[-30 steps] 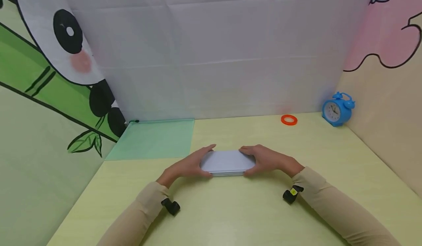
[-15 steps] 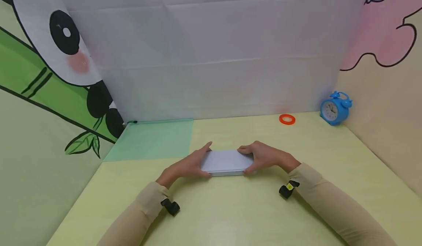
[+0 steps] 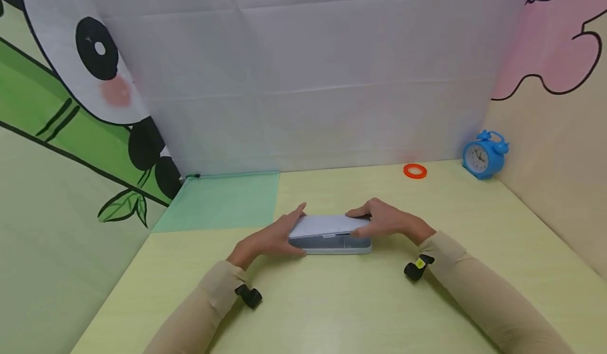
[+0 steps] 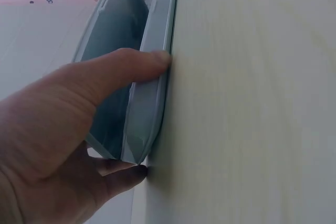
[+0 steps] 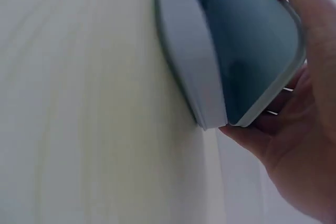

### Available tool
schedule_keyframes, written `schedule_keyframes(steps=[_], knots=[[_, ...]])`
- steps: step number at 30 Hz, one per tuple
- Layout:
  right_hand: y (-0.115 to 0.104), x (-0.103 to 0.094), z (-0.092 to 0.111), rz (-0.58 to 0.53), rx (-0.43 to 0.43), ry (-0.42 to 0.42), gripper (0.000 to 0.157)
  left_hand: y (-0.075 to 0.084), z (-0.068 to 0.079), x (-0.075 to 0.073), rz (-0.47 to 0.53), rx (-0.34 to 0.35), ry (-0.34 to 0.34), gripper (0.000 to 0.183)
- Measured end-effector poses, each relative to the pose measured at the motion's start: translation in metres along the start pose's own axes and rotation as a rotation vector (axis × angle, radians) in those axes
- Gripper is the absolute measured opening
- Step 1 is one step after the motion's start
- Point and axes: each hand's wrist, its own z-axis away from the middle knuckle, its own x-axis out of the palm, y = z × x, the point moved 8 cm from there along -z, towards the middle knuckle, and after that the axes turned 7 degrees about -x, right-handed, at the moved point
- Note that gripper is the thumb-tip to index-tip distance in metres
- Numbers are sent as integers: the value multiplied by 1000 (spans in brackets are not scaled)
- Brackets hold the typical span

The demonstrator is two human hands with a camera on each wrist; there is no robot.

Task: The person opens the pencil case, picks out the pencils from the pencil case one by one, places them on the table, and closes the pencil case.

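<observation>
A pale grey-white pencil case (image 3: 332,248) lies on the table in the middle of the head view, its long side facing me. Its hinged lid (image 3: 322,225) is raised along the front, leaving a dark gap into the case. My left hand (image 3: 272,235) grips the left end; in the left wrist view the thumb (image 4: 149,64) lies on the front wall of the base, fingers behind. My right hand (image 3: 391,221) holds the lid at its right end, thumb on the front edge and fingers at the back. What is inside cannot be made out.
On the table (image 3: 303,312), a green mat (image 3: 223,201) lies at the back left. An orange ring (image 3: 407,171) lies at the back right, beside a blue alarm clock (image 3: 483,156). A white sheet (image 3: 303,80) closes off the back.
The pencil case was closed in both earlier frames; its lid is now lifted at the front. My right hand has risen slightly with the lid, while the left stays at the left end.
</observation>
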Motion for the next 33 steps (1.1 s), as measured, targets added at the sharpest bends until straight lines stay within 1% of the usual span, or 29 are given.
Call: schedule_keyframes(steps=[3, 6, 11, 13, 15, 17, 22, 24, 28, 31, 33], knots=[[-1, -6, -3, -50, 15, 14, 67, -4, 1, -4, 19, -18, -2, 116], [-3, -4, -3, -64, 19, 2, 67, -7, 3, -3, 47, -29, -2, 116], [2, -9, -3, -77, 34, -1, 62, -18, 4, -7, 153, -92, 53, 125], [6, -11, -2, -94, 42, 12, 58, -22, 3, -8, 194, -111, 70, 130], [10, -14, 0, -124, 55, 34, 54, -25, 1, -8, 225, -114, 70, 133], [14, -18, 3, -132, 66, 70, 53, -27, 1, -7, 247, -117, 56, 135], [23, -30, 10, -119, 119, 182, 57, -31, 3, -8, 254, -145, 32, 139], [24, -34, 12, -168, 139, 214, 58, -32, 3, -8, 259, -152, 31, 139], [27, -36, 11, -282, 164, 262, 54, -30, 2, -11, 315, -129, 49, 138], [29, -37, 9, -324, 192, 301, 46, -29, 1, -13, 341, -107, 71, 136], [30, -37, 9, -342, 213, 319, 42, -30, 1, -13, 336, -101, 82, 134]])
